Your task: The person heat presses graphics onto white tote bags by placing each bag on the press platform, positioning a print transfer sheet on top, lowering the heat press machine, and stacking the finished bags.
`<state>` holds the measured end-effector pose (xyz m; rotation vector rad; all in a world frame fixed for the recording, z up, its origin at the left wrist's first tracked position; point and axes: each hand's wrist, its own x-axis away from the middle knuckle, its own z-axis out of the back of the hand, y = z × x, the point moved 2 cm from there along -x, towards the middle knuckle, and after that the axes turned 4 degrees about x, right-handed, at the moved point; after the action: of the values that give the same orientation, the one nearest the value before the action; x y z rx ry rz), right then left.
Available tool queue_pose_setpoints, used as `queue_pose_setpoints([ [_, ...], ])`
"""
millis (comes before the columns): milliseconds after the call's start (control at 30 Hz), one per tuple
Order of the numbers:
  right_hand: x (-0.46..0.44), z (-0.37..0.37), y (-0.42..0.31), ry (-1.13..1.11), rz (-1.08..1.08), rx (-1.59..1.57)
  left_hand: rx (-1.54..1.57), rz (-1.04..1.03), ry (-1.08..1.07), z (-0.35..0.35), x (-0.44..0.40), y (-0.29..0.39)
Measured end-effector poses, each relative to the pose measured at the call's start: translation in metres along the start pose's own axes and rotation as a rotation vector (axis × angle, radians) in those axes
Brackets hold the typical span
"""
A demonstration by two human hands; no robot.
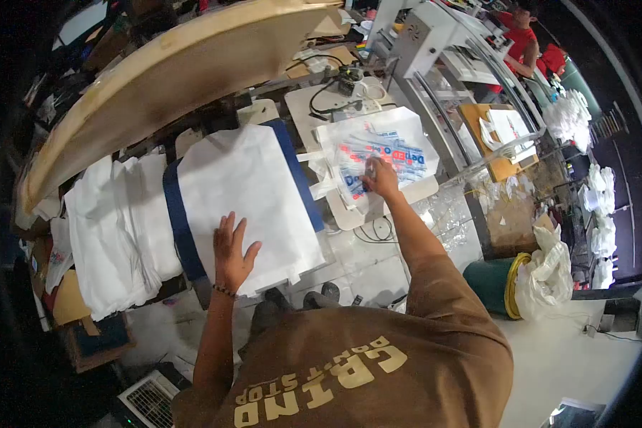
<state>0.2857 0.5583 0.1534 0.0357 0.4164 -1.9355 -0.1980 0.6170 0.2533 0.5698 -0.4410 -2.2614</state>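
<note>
The right hand is on the near half of the loose printed white pieces, marked in blue and red, which lie on a pale board at the right. Its fingers are bent and narrow at the tips, pointing left and down onto the print; whether they pinch an edge or only press, I cannot tell. The relation that counts is this: the printed pieces lie directly under the right fingers and reach beyond them to the far side and the right. Their long axis runs roughly left to right, its right end a little farther away, and white straps stick out at the left toward a blue board.

On that blue board lies a plain white sheet, its long axis running from far left to near right, so it is turned across the printed pieces. The left hand is over its near left part, fingers wide and pointing away, holding nothing that shows. The left hand is nearer to the plain sheet, and the right is clearly the nearer one to the print
</note>
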Motion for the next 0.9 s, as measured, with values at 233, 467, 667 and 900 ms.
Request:
queue_pose_setpoints([
  [233, -0.002, 0.007, 0.021, 0.162, -0.046, -0.067, -0.099, -0.051, 0.091, -0.006, 0.003, 0.005],
  [467, -0.006, 0.040, 0.093, 0.125, -0.899, 0.308, -0.142, -0.034, 0.092, -0.002, 0.000, 0.011],
  [667, -0.005, 0.019, 0.155, 0.220, -0.737, 0.133, -0.126, -0.044, 0.174, 0.007, -0.046, -0.006],
  [900, 0.001, 0.014, 0.164, 0.452, -0.552, 0.040, -0.360, 0.167, 0.049, -0.017, -0.109, -0.013],
])
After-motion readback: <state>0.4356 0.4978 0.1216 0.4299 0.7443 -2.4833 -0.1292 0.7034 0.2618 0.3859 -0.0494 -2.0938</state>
